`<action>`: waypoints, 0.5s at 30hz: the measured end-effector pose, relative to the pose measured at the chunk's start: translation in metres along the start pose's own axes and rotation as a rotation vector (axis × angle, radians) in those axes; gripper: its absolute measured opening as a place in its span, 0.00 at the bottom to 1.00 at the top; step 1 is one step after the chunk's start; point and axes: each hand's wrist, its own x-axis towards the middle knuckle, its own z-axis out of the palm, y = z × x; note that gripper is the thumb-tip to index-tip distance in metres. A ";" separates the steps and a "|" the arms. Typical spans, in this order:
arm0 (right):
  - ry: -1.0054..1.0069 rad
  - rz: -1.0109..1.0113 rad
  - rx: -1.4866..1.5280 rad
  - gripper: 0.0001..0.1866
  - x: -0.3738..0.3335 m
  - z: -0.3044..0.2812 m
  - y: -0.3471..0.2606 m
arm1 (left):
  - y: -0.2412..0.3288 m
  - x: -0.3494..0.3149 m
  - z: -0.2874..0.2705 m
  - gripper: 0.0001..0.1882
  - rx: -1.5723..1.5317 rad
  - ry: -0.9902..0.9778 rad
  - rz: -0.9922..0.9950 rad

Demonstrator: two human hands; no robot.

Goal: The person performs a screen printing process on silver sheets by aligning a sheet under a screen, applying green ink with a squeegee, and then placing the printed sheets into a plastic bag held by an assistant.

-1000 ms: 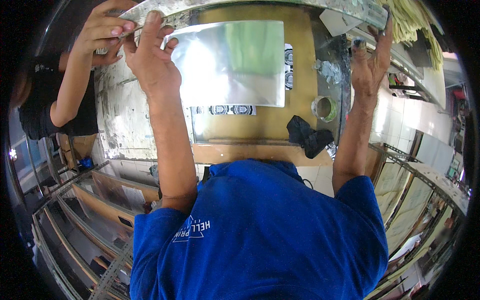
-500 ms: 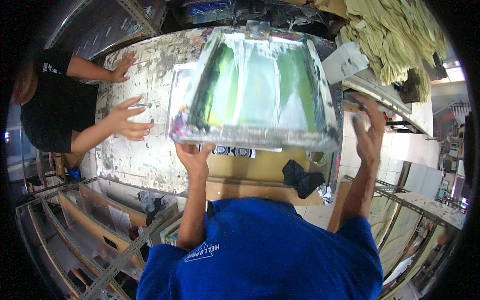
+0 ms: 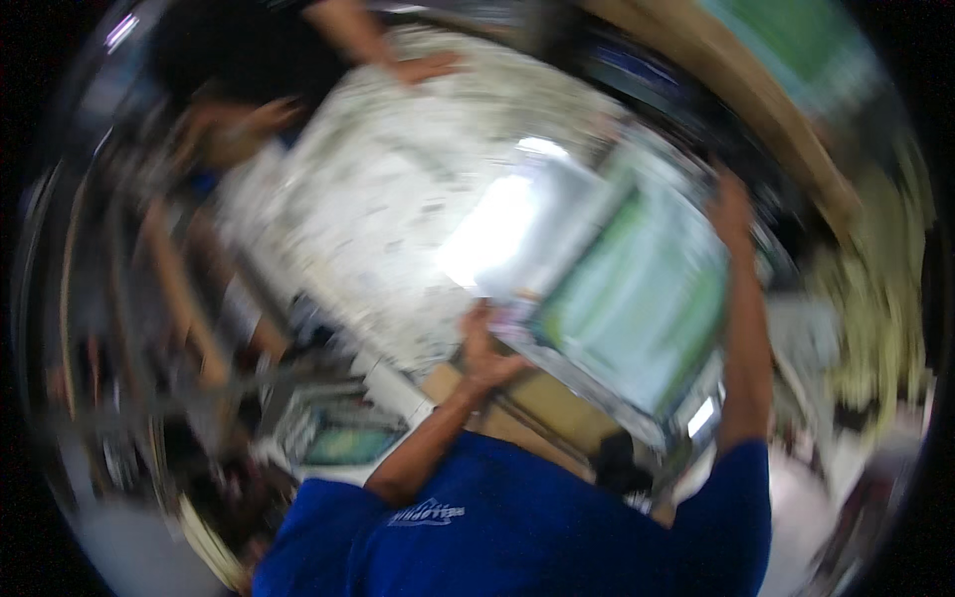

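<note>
A screen printing frame (image 3: pixel 637 298) with a green and whitish mesh stands turned on the worktable in front of me. My left hand (image 3: pixel 487 353) is at its near left corner, thumb and fingers around the edge. Along the frame's right side reaches my right arm, and my right hand (image 3: pixel 731 204) is by the far right corner, its fingers smeared by motion. Left of the frame lies a shiny pale sheet or board (image 3: pixel 527 229). Below the near edge shows a tan board (image 3: pixel 567 408), with a black crumpled cloth (image 3: pixel 625 463) beside it. The whole picture is blurred.
The paint-stained white worktable (image 3: pixel 368 219) stretches to the far left. A co-worker in black stands there, one hand (image 3: pixel 428 68) on the tabletop. Pale yellow cloths or gloves (image 3: pixel 875 308) hang at the right. Racks (image 3: pixel 189 418) stand at the left, near another screen (image 3: pixel 348 443).
The view has swung, so the table and frame appear turned. My right hand, apart from the frame before, has moved to its far right side. My left hand stays at the near left corner.
</note>
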 end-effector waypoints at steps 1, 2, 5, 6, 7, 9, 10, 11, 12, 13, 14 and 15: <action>0.034 -0.059 0.002 0.37 -0.004 0.015 0.056 | -0.005 0.008 0.001 0.60 0.153 -0.002 0.156; 0.080 -0.028 0.244 0.36 -0.006 0.028 0.103 | 0.003 0.024 -0.004 0.58 0.189 -0.069 0.264; 0.067 0.038 0.070 0.32 0.000 0.007 0.074 | 0.004 0.012 -0.004 0.60 0.214 -0.049 0.256; 0.121 0.033 0.004 0.32 -0.010 0.006 0.082 | 0.008 0.016 -0.006 0.60 0.198 -0.043 0.258; 0.159 -0.005 -0.106 0.32 -0.013 0.013 0.089 | 0.015 0.014 -0.008 0.60 0.170 -0.038 0.260; 0.047 -0.042 -0.168 0.32 -0.021 -0.003 0.026 | 0.012 0.006 -0.009 0.60 0.204 0.013 0.228; -0.015 -0.010 -0.223 0.32 -0.022 -0.009 -0.002 | 0.007 0.005 -0.006 0.60 0.217 0.038 0.246; -0.083 0.045 -0.290 0.32 -0.024 -0.009 -0.013 | 0.004 0.005 -0.001 0.59 0.215 0.043 0.262; 0.027 0.028 -0.183 0.30 -0.025 0.023 0.047 | -0.002 0.010 0.001 0.59 0.191 -0.072 0.265; 0.090 0.001 -0.266 0.30 -0.026 0.046 0.078 | -0.002 0.019 0.001 0.59 0.156 -0.106 0.237; 0.106 -0.038 0.045 0.27 -0.023 0.045 0.064 | 0.000 0.021 -0.002 0.52 0.106 -0.087 0.247; 0.108 -0.060 -0.040 0.26 -0.016 0.044 0.061 | 0.004 0.020 0.003 0.50 0.054 -0.028 0.236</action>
